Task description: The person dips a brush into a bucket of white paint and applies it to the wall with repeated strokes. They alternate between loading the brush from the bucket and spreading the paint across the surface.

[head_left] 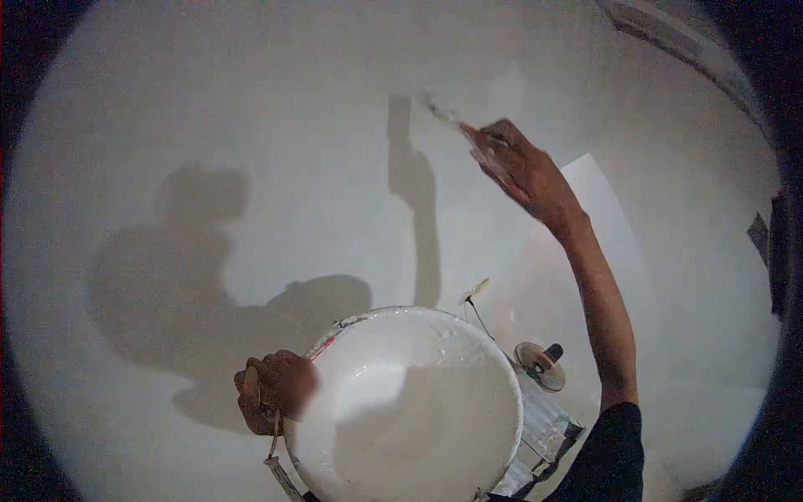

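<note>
My right hand (531, 171) is raised at the upper middle, its fingers closed round the handle of a paintbrush (441, 110). The brush is blurred and smeared with white, and its broad, squarish shadow falls on the pale wall (318, 159). Below stands a round bucket (517, 393) with a paint-marked rim, holding white paint (435, 418). At its left rim, my left hand (276, 385) is closed on the bucket's edge; part of the hand is blurred. A wire handle with a grip (284, 479) hangs beneath that hand.
Right of the bucket is a round disc (539, 366) with a dark knob. A small pale piece on a thin wire (473, 293) sticks up behind the rim. Paint-stained pale slats (548, 422) lie beside the bucket. A dark strip (778, 251) runs along the right.
</note>
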`<state>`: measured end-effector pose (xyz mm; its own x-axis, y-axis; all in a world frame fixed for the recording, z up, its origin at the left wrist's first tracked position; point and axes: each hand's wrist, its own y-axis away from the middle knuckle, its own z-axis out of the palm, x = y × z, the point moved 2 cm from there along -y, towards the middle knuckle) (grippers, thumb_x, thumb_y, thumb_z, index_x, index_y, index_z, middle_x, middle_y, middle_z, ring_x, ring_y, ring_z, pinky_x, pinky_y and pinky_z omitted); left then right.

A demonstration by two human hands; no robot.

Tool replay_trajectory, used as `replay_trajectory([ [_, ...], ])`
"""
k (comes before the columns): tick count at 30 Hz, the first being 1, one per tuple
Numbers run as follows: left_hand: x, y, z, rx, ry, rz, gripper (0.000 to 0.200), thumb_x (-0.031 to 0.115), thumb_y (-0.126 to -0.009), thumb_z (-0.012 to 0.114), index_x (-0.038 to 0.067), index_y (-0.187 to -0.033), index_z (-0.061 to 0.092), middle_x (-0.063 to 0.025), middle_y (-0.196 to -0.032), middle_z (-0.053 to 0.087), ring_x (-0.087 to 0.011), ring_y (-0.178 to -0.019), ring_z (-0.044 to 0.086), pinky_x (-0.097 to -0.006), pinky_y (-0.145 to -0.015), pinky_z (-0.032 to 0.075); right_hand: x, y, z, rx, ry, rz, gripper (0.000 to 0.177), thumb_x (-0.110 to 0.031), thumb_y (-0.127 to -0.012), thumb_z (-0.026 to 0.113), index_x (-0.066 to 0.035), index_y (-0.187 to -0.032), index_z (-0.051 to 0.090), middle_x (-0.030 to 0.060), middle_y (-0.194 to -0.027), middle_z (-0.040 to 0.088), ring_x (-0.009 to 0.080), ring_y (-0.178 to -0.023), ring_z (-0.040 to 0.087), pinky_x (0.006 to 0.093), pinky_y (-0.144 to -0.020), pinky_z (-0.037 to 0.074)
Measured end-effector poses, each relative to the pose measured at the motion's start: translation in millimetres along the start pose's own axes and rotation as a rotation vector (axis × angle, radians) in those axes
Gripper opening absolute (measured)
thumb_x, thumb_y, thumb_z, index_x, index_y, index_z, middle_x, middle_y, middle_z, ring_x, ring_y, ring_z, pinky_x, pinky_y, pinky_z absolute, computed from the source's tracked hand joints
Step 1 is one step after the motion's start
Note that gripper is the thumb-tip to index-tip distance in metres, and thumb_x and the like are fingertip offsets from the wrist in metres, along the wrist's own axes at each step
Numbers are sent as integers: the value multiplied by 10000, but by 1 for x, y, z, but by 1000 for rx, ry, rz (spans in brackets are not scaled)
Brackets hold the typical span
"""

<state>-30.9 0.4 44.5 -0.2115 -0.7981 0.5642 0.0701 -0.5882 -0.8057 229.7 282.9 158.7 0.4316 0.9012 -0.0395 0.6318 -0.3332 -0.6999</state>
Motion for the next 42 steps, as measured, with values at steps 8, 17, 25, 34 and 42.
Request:
replay_trajectory([
  [8,-9,-8,-14,-46,57,-13,516,374,-986,329,107,-582,506,-56,-462,516,-178,-361,441,-308,-392,404,50,41,89,-274,17,-218,432,-124,-922,467,-89,-1352,438,125,-1317,505,307,-1135,547,387,-1005,442],
  [17,-15,-18,-15,-74,81,-17,510,374,-985,331,107,-589,510,-56,-463,520,-179,-359,444,-307,-392,404,45,-36,21,-264,-181,-48,463,-433,-951,494,-31,-1170,567,132,-1088,589,268,-1004,601,378,-893,495],
  [25,-18,-21,-17,-85,101,-39,506,374,-984,333,106,-595,513,-56,-463,523,-179,-358,447,-305,-393,405,29,-62,-14,81,-66,-185,315,-286,-970,500,-34,-1144,572,117,-1108,594,276,-1061,586,373,-960,472],
  [34,-18,-28,-24,-107,126,-36,500,373,-983,335,106,-601,516,-56,-464,527,-179,-357,451,-304,-393,405,10,-9,34,-603,-179,-49,392,-276,-992,419,-158,-1363,460,133,-1322,520,315,-1224,501,409,-1033,440],
  [42,-22,-29,-25,-126,139,-41,495,373,-982,337,105,-608,519,-56,-464,530,-179,-356,454,-302,-394,406,28,-89,-35,311,-53,-327,270,-242,-942,553,-25,-1102,576,118,-1065,603,283,-1002,604,360,-908,497],
])
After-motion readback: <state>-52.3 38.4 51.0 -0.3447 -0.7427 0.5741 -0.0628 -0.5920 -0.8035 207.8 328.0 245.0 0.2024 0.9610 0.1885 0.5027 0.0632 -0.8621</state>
